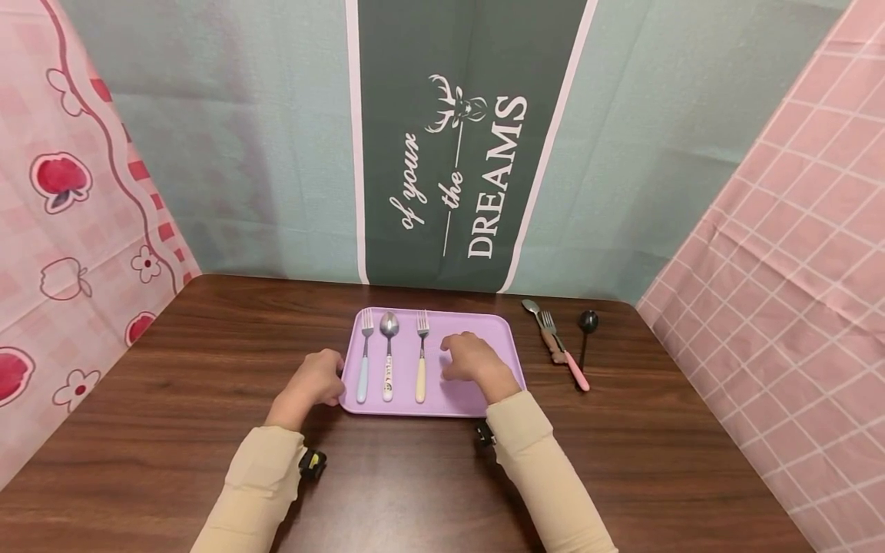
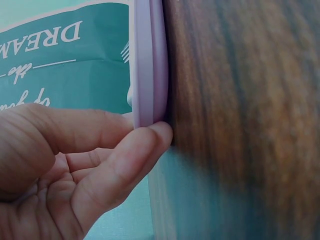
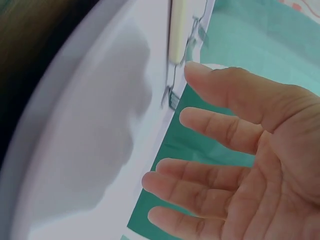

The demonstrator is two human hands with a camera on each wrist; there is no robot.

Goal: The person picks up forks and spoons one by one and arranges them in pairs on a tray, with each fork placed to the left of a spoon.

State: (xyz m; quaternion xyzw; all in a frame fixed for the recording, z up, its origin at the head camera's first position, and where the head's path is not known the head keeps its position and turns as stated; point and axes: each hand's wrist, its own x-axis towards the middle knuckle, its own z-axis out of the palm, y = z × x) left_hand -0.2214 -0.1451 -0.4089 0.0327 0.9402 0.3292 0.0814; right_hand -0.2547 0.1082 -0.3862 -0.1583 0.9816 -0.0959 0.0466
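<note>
A light purple tray lies on the table. Three pieces of cutlery are lined up on it: a fork with a pale blue handle, a spoon with a white patterned handle and a fork with a cream handle. At the tray's left front corner, my left hand pinches the rim between thumb and fingers; the left wrist view shows the thumb against the tray's side. My right hand hovers over the tray's right part, fingers spread and holding nothing, to the right of the cream-handled fork.
Right of the tray lie a spoon with a brown bear-shaped handle, a fork with a pink handle and a black spoon, close together. Cloth hangings stand behind the wooden table and along both sides.
</note>
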